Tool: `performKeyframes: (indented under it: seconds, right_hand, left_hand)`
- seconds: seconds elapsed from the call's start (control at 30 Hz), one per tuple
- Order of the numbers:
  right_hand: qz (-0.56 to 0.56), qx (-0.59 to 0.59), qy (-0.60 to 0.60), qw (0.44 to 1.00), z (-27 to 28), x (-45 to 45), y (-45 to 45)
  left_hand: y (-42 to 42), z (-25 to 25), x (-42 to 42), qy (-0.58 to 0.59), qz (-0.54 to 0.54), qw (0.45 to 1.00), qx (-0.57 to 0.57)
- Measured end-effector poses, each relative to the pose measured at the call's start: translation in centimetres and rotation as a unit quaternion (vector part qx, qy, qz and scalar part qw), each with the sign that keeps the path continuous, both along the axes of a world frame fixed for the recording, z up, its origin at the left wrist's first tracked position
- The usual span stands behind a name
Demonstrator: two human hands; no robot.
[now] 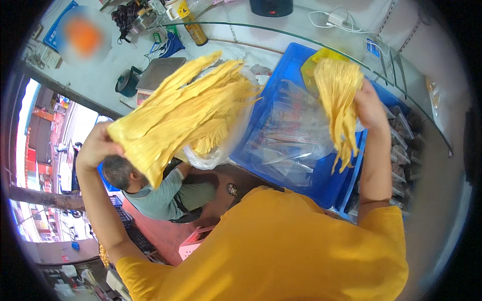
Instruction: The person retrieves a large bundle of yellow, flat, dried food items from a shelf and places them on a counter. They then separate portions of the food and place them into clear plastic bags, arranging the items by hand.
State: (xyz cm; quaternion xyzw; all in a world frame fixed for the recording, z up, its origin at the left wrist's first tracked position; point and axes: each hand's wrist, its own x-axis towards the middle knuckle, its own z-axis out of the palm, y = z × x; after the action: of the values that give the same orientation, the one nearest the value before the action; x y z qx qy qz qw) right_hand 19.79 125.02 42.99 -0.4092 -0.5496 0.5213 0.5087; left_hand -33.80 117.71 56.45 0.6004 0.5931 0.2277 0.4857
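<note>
My left hand (97, 146) grips the lower end of a large yellow fibrous sheet (177, 113), perhaps dried bamboo shoot, split into long strips toward the far end. It is held above a translucent plastic bag (211, 158), in which more yellow fringed pieces (209, 141) show; the sheet hides part of the bag. In my right hand (371, 105) is a smaller yellow bunch (339, 86), its strips dangling over the right side of a blue plastic bin (241, 148). Clear plastic bags (290, 131), some with red printing, lie in the bin beside a yellow bag (308, 71).
A glass shelf edge (301, 36) crosses above the bin. On the counter stand a weighing scale (160, 73), a dark lidded cup (127, 82) and a yellow bottle (194, 30). A person (158, 195) sits low at the left. Packed bags (399, 150) are at the right.
</note>
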Motion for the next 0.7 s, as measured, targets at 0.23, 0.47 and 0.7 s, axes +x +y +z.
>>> performKeyframes:
  seconds: [0.23,0.47,0.7]
  right_hand:
    - [-0.028,0.108,-0.071,0.991,8.3,2.8,2.5]
    - [-0.082,0.223,-0.356,0.904,11.0,-6.5,1.7]
    - [0.006,0.453,-0.551,0.701,-1.2,-16.4,-2.3]
  left_hand:
    - [-2.2,-4.4,2.9,-0.142,-0.005,0.989,-0.051]
    - [-0.8,-14.2,13.2,-0.074,-0.297,0.934,-0.186]
    - [-0.3,-15.8,16.5,-0.1,-0.372,0.889,-0.247]
